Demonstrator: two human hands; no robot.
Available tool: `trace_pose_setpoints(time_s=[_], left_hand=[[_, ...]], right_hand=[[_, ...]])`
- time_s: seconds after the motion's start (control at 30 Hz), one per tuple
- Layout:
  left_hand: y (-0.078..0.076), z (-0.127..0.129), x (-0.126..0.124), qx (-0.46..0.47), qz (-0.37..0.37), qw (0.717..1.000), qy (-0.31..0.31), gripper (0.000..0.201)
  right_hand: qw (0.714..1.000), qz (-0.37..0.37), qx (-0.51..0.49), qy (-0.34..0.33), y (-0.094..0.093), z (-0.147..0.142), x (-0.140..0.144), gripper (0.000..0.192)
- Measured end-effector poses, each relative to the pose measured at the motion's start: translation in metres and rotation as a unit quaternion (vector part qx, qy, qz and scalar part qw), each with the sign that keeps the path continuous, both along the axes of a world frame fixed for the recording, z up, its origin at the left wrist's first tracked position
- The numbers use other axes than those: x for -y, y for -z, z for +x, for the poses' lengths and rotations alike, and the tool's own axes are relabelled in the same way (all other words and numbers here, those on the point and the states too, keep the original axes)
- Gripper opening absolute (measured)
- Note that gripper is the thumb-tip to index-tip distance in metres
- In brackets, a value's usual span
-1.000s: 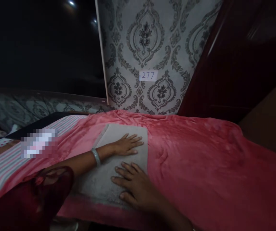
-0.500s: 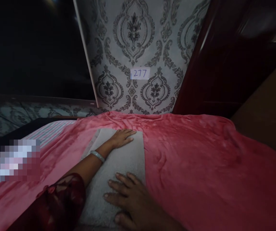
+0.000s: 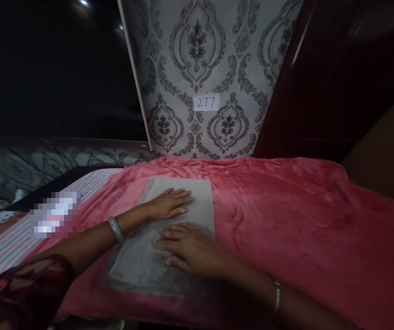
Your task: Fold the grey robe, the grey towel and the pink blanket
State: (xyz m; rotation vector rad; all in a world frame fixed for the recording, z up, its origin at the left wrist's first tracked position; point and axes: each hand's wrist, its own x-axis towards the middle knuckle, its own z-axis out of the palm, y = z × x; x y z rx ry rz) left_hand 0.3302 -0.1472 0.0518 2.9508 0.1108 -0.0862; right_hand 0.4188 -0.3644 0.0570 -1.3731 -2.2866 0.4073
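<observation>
A folded grey towel [image 3: 197, 195] lies flat on a pink plush blanket [image 3: 286, 215] that covers the bed. My left hand [image 3: 167, 204] rests palm down on the towel's far half, fingers spread and pointing right. A pale bangle sits on that wrist. My right hand [image 3: 186, 250] lies flat on the towel's near half, fingers pointing left, with a thin bangle on its wrist. Neither hand grips anything.
A striped sheet [image 3: 7, 247] shows at the left of the blanket. Behind the bed stands a wall with grey damask wallpaper [image 3: 200, 59] and a small label reading 277 [image 3: 206, 102]. A dark window [image 3: 52, 68] is at the left, dark wooden furniture [image 3: 337, 78] at the right.
My right hand has slid forward up the towel, closer to the left hand. My left hand has drawn back a little toward me. The view has shifted slightly.
</observation>
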Motion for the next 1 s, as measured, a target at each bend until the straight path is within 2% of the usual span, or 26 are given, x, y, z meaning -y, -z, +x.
trace_pose_setpoints(time_s=[0.1,0.2,0.3,0.47,0.6,0.7,0.77,0.9,1.0], left_hand=[[0.012,-0.011,0.000,-0.003,0.006,1.000,0.000,0.062],[0.021,-0.009,-0.011,0.028,0.011,1.000,-0.007,0.062],[0.024,-0.001,-0.035,0.038,0.021,0.998,-0.054,0.059],[0.023,0.023,-0.085,-0.003,0.034,0.990,-0.135,0.061],[0.028,0.038,-0.107,-0.017,0.022,0.983,-0.184,0.064],[0.032,0.040,-0.109,0.006,0.025,0.982,-0.188,0.063],[0.032,0.039,-0.105,0.024,0.052,0.977,-0.204,0.061],[0.018,0.037,-0.088,0.064,0.118,0.959,-0.251,0.063],[0.006,0.027,-0.064,0.085,0.127,0.967,-0.205,0.063]], right_hand=[[0.998,0.015,0.041,-0.055,0.003,-0.011,-0.016,0.052],[0.997,-0.014,0.058,-0.057,0.017,-0.016,-0.021,0.061],[0.997,-0.032,0.044,-0.050,0.025,-0.016,-0.017,0.061],[0.997,-0.053,0.016,-0.048,0.019,-0.014,-0.014,0.061],[0.997,-0.060,-0.004,-0.052,0.018,-0.013,-0.014,0.061],[0.997,-0.059,-0.009,-0.051,0.018,-0.013,-0.014,0.061],[0.997,-0.061,-0.002,-0.050,0.018,-0.013,-0.014,0.061],[0.997,-0.060,0.022,-0.052,0.019,-0.014,-0.015,0.063],[0.997,-0.052,0.030,-0.052,0.021,-0.014,-0.016,0.064]])
